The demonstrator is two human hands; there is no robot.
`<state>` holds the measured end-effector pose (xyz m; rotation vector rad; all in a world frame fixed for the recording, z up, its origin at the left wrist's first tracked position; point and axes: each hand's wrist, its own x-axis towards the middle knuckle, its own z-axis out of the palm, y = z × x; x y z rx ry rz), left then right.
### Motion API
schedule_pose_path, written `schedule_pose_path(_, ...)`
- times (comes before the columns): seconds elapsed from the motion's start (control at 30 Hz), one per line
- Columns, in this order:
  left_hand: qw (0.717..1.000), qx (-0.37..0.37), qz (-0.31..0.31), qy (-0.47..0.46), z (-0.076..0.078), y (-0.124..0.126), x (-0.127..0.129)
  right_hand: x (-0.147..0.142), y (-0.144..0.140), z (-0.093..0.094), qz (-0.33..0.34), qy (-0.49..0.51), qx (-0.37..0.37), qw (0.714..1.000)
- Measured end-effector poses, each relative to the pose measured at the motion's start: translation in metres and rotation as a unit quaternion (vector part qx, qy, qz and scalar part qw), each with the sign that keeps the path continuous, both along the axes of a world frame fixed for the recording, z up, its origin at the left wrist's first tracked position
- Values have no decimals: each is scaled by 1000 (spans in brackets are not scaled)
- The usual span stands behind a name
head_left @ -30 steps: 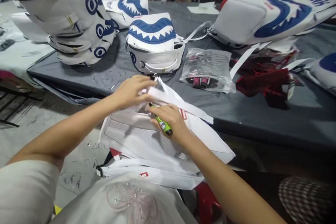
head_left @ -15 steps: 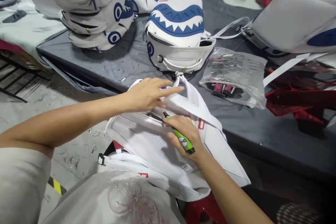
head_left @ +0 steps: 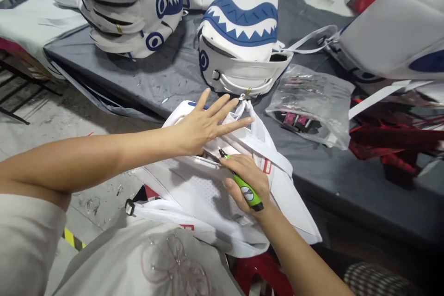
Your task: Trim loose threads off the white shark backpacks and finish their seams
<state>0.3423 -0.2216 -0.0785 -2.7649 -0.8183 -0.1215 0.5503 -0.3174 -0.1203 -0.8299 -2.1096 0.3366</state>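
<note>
A white backpack (head_left: 194, 189) with a mesh back panel lies on my lap, against the edge of the grey table (head_left: 166, 78). My left hand (head_left: 204, 122) rests flat on its upper part, fingers spread. My right hand (head_left: 246, 180) grips a green tool (head_left: 243, 187), its dark tip touching the bag's top seam just below my left hand. White straps (head_left: 263, 148) with a small red tag run out from under my hands to the right.
On the table stand white bags with blue shark-mouth prints (head_left: 239, 41), a stack of them at the back left (head_left: 128, 9), a large one at the right (head_left: 391, 32). A clear plastic bag (head_left: 312, 101) and red fabric (head_left: 391, 143) lie right of my hands. Bare concrete floor (head_left: 52, 120) lies to the left.
My left hand has opened from a curled grip to flat, spread fingers on the bag. The right hand with the green tool has stayed at the seam. The view has tilted down and to the left.
</note>
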Motion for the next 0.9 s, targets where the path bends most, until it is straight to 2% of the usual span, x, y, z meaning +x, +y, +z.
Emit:
schedule_pose_path(0.17, 999, 17, -6, -39, -21, 5, 6, -5, 1, -8, -4, -5, -13, 1000)
schedule_pose_path(0.27, 998, 8, 2, -57, -25, 2, 5, -2, 1, -11, -27, -15, -2, 1000)
schedule_pose_path(0.37, 998, 8, 3, -55, -22, 0, 5, 3, 1, -9, -125, -50, 83, 987)
schedule_pose_path(0.43, 998, 15, 4, -55, -19, 1, 6, 4, 7, -5, -222, -106, 140, 959)
schedule_pose_path(0.47, 998, 21, 8, -57, -18, 2, 7, 3, 12, -3, -264, -139, 146, 943)
schedule_pose_path(0.57, 998, 29, 24, -59, -17, 9, 12, -6, 34, -1, -339, -228, 92, 908)
schedule_pose_path(0.67, 998, 8, 36, -50, -18, 22, 20, -22, 59, -4, -368, -294, 32, 881)
schedule_pose_path(0.8, 997, -29, 57, -37, -27, 39, 27, -43, 77, -16, -395, -302, -52, 866)
schedule_pose_path(0.9, 998, -25, 47, -41, -33, 40, 27, -52, 77, -23, -419, -300, -79, 853)
